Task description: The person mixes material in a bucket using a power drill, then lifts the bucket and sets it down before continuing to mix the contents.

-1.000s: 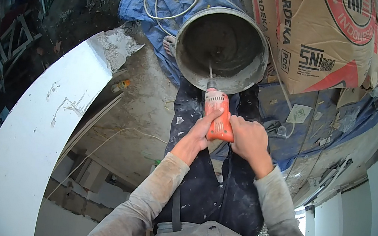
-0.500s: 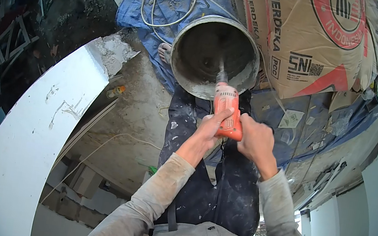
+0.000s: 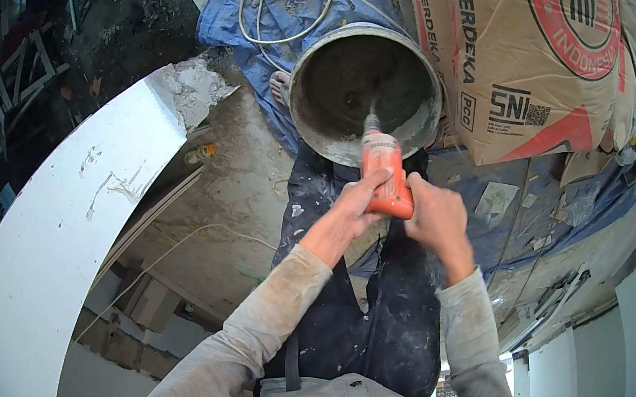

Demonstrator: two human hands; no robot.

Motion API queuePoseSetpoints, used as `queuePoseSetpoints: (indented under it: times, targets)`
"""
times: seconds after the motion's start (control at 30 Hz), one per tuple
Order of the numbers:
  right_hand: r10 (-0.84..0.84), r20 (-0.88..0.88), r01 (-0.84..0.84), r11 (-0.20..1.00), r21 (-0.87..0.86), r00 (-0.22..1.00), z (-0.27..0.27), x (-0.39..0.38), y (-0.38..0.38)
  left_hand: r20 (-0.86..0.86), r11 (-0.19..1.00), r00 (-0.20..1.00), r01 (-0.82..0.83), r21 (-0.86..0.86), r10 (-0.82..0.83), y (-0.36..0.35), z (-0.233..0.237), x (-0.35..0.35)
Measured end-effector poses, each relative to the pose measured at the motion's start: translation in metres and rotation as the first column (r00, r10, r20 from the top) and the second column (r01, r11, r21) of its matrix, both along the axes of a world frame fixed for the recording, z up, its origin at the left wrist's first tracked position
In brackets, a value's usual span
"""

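I hold an orange power drill [image 3: 384,172] with both hands, its nose pointing away from me into a large round bucket [image 3: 319,137]. My left hand [image 3: 355,207] is closed around the left side of the drill's rear. On the right side, my right hand [image 3: 438,217] grips it too; its fingers are partly hidden. A shaft [image 3: 372,117] runs from the chuck down into the bucket, blurred, and its lower end cannot be made out. Grey, wet-looking material [image 3: 366,81] lies inside the bucket, and grey residue coats its rim.
Large brown cement sacks [image 3: 536,83] stand right of the bucket. A blue tarp [image 3: 281,10] with a looped pale cable [image 3: 328,1] lies behind it. A white curved panel [image 3: 69,192] with a broken end rises at left. A bare foot [image 3: 278,86] shows beside the bucket.
The drill and both hands have shifted slightly forward, toward the bucket. Both hands keep their grip, and the view has shifted slightly.
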State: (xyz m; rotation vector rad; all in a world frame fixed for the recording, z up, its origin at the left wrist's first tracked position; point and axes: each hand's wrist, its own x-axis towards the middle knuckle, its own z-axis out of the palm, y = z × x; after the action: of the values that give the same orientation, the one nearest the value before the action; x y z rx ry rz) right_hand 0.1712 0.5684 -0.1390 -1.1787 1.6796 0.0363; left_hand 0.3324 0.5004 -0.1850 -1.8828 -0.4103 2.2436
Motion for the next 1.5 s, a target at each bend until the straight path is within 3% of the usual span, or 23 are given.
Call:
queuePoseSetpoints:
  times: [0.3,0.53,0.6,0.7,1.0,1.03,1.1,1.33,1.4,1.5]
  targets:
    - [-0.003,-0.063,0.001,1.000,-0.021,0.998,-0.016,0.007,-0.006,-0.140,0.989,0.980,-0.132,0.071,0.141,-0.007,-0.036,0.008]
    - [0.029,-0.054,-0.028,0.999,0.027,0.998,-0.032,0.008,-0.007,-0.143,0.987,0.980,-0.125,0.104,0.140,-0.007,-0.062,0.010]
    - [0.030,-0.052,-0.028,0.999,0.029,0.998,-0.034,0.007,-0.010,-0.129,0.996,0.990,-0.053,0.068,0.061,-0.008,-0.064,0.008]
    - [0.059,-0.036,-0.057,0.997,0.052,0.998,-0.033,0.006,-0.018,-0.114,0.999,0.994,-0.001,0.038,0.005,-0.010,-0.061,0.009]
    - [0.059,0.008,-0.059,0.998,0.003,0.998,-0.036,0.025,-0.001,-0.063,0.998,0.997,-0.036,0.044,0.039,0.010,-0.052,0.030]
    - [0.144,0.025,-0.144,0.990,-0.010,0.989,-0.037,0.021,-0.001,-0.062,0.999,0.997,-0.034,0.043,0.037,0.012,-0.049,0.033]
    - [0.149,0.034,-0.148,0.989,-0.015,0.988,-0.036,0.024,0.001,-0.007,0.999,1.000,0.005,0.041,-0.004,0.010,-0.036,0.034]
    - [0.148,0.050,-0.146,0.988,-0.054,0.988,-0.022,0.034,0.004,-0.033,0.998,0.999,-0.016,0.061,0.019,0.004,-0.022,0.048]
    - [0.152,0.051,-0.150,0.987,-0.050,0.987,-0.019,0.035,0.005,-0.126,0.996,0.991,-0.025,0.084,0.036,0.005,-0.028,0.053]
    - [0.147,0.064,-0.144,0.988,-0.048,0.987,-0.015,0.033,0.002,-0.095,0.996,0.993,-0.071,0.058,0.076,0.009,-0.030,0.049]
